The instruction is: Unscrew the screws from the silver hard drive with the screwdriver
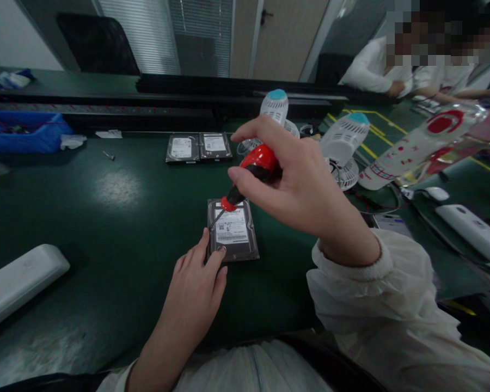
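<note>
A hard drive (233, 231) lies label up on the green table, right in front of me. My left hand (196, 283) rests at its near left corner, fingertips pressed on the edge, holding nothing. My right hand (294, 179) is closed around a red-handled screwdriver (251, 174). The thin shaft slants down and left, and its tip meets the drive's upper left corner.
Two more hard drives (198, 147) lie side by side farther back. Two white fans (343, 144) and a plastic bottle (416, 147) stand to the right. A blue bin (22, 133) sits far left, a white bar (16, 280) near left. Another person's sleeve (371, 68) shows at the back right.
</note>
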Demonstrator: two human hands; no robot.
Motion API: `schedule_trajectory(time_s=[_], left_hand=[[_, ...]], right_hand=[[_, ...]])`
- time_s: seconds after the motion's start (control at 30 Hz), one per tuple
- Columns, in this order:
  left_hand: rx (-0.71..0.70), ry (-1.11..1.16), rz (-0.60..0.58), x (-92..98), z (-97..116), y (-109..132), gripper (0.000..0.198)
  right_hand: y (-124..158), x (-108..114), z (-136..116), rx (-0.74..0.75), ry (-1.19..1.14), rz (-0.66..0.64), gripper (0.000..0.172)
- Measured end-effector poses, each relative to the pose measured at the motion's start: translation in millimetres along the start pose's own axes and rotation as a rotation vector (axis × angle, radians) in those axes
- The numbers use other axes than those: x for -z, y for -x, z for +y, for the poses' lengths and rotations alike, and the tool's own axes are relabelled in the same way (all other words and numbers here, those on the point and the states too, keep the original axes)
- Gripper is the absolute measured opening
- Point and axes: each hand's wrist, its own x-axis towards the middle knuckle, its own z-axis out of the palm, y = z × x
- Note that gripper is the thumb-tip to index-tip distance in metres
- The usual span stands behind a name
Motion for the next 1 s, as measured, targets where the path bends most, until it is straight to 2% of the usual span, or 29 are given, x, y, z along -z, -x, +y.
schedule_trajectory(time_s=[0.1, 0.33, 0.5, 0.77, 0.9, 1.0], left_hand=[[-0.001, 0.003, 0.003, 0.0, 0.4, -0.5, 0.02], [0.016, -0.004, -0.011, 1.7, 3.1, -2.1, 0.017], [0.019, 0.017, -0.006, 0.9, 2.0, -2.2, 0.017], [0.025, 0.034, -0.003, 2.6, 1.7, -3.8, 0.015], [0.03, 0.061, -0.002, 3.3, 1.8, -4.2, 0.015], [0.033, 0.084, -0.001, 3.8, 1.4, -4.0, 0.016]], right_hand=[[0.4, 1.6, 0.0, 0.01, -0.01, -0.043, 0.041], [-2.6, 2.0, 6.5, -0.035, -0.001, -0.022, 0.025], [-1.6, 1.2, 9.6, 0.036, -0.015, -0.034, 0.034], [-3.3, 3.0, 11.0, 0.041, 0.015, -0.029, 0.022], [-3.6, 5.2, 9.5, 0.09, 0.017, -0.073, 0.033], [-3.6, 5.1, 7.8, 0.052, 0.017, -0.054, 0.029]])
